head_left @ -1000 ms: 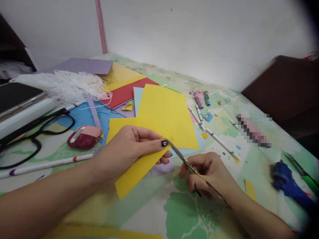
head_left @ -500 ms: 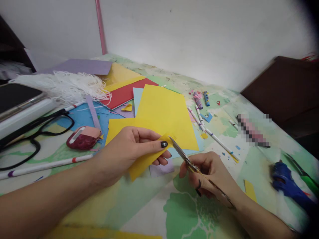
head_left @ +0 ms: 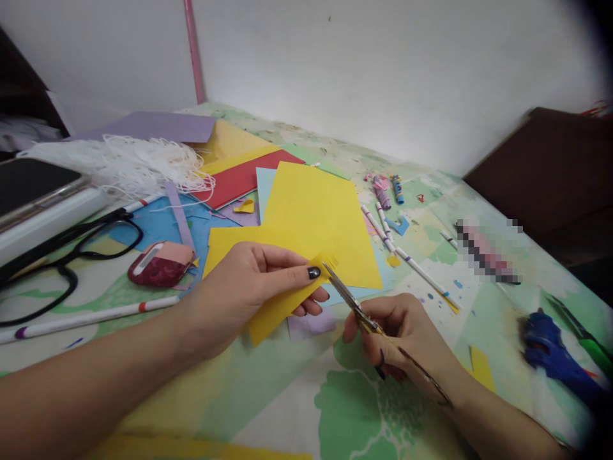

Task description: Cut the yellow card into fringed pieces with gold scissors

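Between thumb and fingers, my left hand (head_left: 278, 279) pinches a strip of yellow paper (head_left: 275, 319), whose lower end slants down toward the table. Fine parallel slits show at the strip's upper right end. My right hand (head_left: 402, 335) grips a pair of metal scissors (head_left: 352, 300), with the blade tips at the edge of the strip, close to my left thumb. The blades look nearly together. Behind both hands lie larger yellow sheets (head_left: 316, 204) on top of light blue paper.
At left are eyeglasses (head_left: 71, 262), a maroon-and-pink case (head_left: 161, 263), white string (head_left: 143, 163) and a phone (head_left: 36, 185). Rolled paper sticks (head_left: 426, 278) and small paper rolls (head_left: 381, 191) lie right of the sheets. A blue glue gun (head_left: 550, 351) and green-handled scissors (head_left: 584, 335) are far right.
The slits at the strip's end show more plainly now. The scissors and both hands have shifted only slightly.
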`<move>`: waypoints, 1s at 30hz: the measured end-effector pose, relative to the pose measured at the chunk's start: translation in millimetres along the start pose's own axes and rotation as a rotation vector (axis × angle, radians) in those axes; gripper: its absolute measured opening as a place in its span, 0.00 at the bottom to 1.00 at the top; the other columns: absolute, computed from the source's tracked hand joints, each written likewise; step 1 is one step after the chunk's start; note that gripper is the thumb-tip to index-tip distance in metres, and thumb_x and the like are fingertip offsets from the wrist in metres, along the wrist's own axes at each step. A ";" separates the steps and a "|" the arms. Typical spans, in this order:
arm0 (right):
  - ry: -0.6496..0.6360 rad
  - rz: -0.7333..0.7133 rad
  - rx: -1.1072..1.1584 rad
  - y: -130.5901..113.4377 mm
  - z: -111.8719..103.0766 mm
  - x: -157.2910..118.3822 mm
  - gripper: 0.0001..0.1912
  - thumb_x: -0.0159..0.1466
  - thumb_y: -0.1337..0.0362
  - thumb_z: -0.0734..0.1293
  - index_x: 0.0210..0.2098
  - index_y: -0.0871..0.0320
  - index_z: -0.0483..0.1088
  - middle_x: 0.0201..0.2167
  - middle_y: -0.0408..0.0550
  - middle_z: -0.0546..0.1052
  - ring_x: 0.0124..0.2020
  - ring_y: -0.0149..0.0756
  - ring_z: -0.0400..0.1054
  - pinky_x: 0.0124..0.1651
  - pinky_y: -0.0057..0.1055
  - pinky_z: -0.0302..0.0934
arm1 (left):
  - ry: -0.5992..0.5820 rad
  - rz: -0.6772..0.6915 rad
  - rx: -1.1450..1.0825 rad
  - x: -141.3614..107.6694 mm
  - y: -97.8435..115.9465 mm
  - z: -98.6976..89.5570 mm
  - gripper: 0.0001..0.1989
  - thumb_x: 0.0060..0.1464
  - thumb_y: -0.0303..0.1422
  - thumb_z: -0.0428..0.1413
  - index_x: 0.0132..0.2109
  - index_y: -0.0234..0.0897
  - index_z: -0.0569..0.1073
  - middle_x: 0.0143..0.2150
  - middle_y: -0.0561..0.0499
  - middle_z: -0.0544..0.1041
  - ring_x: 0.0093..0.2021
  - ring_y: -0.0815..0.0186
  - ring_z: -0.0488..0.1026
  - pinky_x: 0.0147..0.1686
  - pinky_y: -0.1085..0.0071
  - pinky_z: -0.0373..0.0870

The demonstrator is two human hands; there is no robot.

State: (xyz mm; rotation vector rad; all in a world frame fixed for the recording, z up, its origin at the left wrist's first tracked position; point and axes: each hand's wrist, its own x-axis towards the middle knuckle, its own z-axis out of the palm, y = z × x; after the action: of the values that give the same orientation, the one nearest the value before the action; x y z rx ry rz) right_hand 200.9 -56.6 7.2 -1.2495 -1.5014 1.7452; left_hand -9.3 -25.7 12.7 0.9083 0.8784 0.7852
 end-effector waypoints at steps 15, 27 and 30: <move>0.014 0.000 -0.014 0.2 0.7 1.9 0.02 0.51 0.72 0.69 0.22 0.64 0.73 0.12 0.36 0.63 0.11 0.18 0.51 0.12 0.14 0.44 | 0.005 0.008 -0.001 -0.2 -1.1 -0.1 0.06 0.50 0.34 0.59 0.31 0.36 0.78 0.31 0.48 0.81 0.31 0.66 0.78 0.32 0.76 0.74; 0.022 0.020 -0.058 0.9 -0.4 1.8 0.02 0.50 0.73 0.69 0.22 0.63 0.74 0.12 0.36 0.63 0.11 0.18 0.51 0.12 0.14 0.45 | 0.009 0.007 -0.003 -1.4 -1.2 0.2 0.06 0.50 0.34 0.59 0.31 0.36 0.78 0.32 0.48 0.81 0.31 0.66 0.77 0.33 0.76 0.73; 0.032 0.045 -0.086 0.1 0.1 1.9 0.02 0.50 0.71 0.69 0.21 0.63 0.74 0.11 0.36 0.63 0.11 0.18 0.51 0.11 0.15 0.46 | 0.008 -0.001 0.004 -2.1 -0.7 0.3 0.07 0.50 0.35 0.59 0.31 0.36 0.78 0.32 0.48 0.81 0.32 0.66 0.77 0.33 0.76 0.73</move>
State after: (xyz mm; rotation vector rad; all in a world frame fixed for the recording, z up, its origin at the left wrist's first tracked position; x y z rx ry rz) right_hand 200.0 -55.1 6.5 -1.3567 -1.5557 1.6969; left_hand -9.8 -27.9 12.8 0.9090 0.8880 0.7873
